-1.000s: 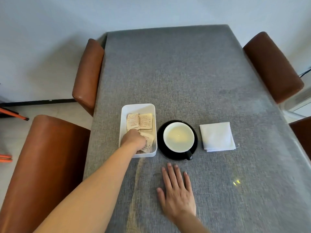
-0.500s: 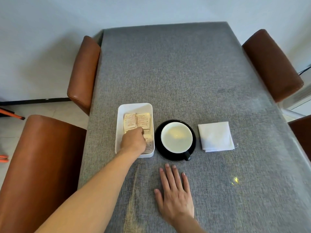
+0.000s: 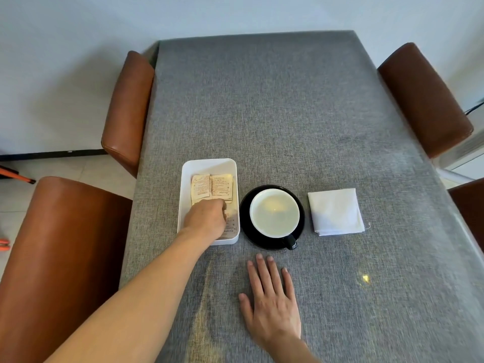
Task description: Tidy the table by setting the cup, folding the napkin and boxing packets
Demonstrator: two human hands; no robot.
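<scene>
The left hand reaches into the white box with its fingers curled down onto the packets; the knuckles hide the fingertips, so whether this grip has pinched a packet or only presses on the pile cannot be told. Two tan printed packets lie side by side at the 12 o'clock end of the box, and more show under and beside the hand at the 6 o'clock end. The right hand lies flat on the grey cloth of the bench, palm down, fingers spread and pointing to 12 o'clock, its grip wide open and holding nothing.

Just at 3 o'clock of the box sits the cup, white inside, upright on a black saucer, its dark handle toward 5 o'clock. The saucer's rim is just beside the box wall. At 3 o'clock of the saucer, apart from it, the white napkin lies folded into a square. Brown padded chairs stand along both long sides of the bench.
</scene>
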